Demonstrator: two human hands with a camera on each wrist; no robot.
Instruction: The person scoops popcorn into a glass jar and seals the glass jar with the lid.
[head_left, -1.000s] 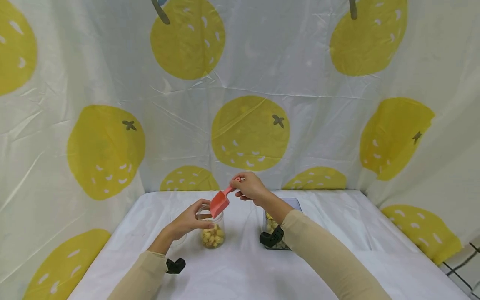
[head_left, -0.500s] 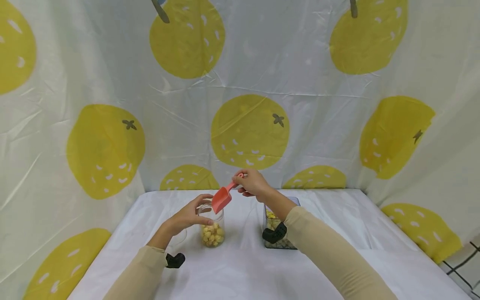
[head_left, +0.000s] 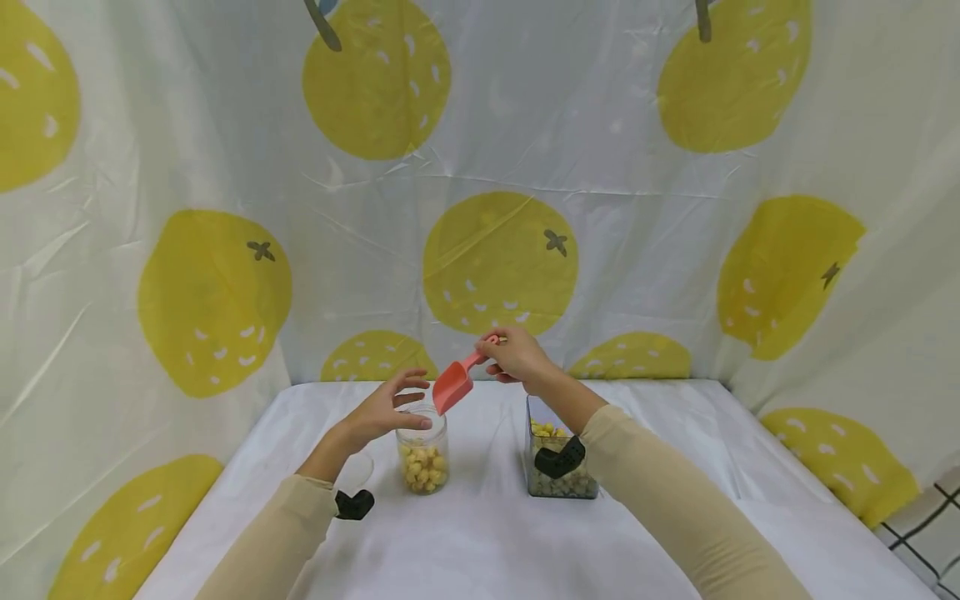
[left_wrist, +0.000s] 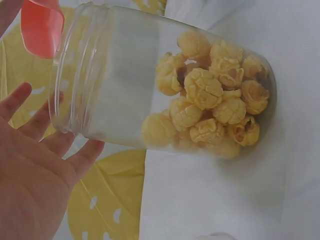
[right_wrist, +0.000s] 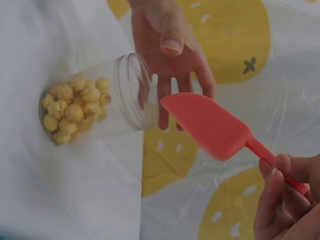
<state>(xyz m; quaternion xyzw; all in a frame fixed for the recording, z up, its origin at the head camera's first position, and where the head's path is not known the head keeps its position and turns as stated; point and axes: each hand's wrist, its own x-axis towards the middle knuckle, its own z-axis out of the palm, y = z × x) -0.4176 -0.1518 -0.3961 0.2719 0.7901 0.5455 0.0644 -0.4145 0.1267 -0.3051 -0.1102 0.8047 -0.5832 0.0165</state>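
Note:
A clear screw-neck jar (head_left: 422, 433) stands upright on the white table, its lower half filled with pale yellow popcorn (left_wrist: 215, 100). My left hand (head_left: 373, 419) is beside and just above the jar's mouth, fingers spread and curving loosely around the neck without gripping it. Between thumb and fingers, my right hand (head_left: 519, 357) pinches the handle of a coral-pink scoop (head_left: 453, 387). The scoop tilts down to the left, its tip just above the jar's rim, and its visible side shows no popcorn in the right wrist view (right_wrist: 210, 127).
To the right stands a clear square container (head_left: 534, 475) with more popcorn, partly hidden by the right forearm and a black wrist mount (head_left: 560, 458). A clear round lid (head_left: 357, 473) lies left of the jar, by the left wrist. A fruit-print curtain (head_left: 502, 258) closes off the back.
My right hand has drawn the scoop up and to the right, away from the jar's mouth. The left hand's fingers have spread and risen from the jar's neck.

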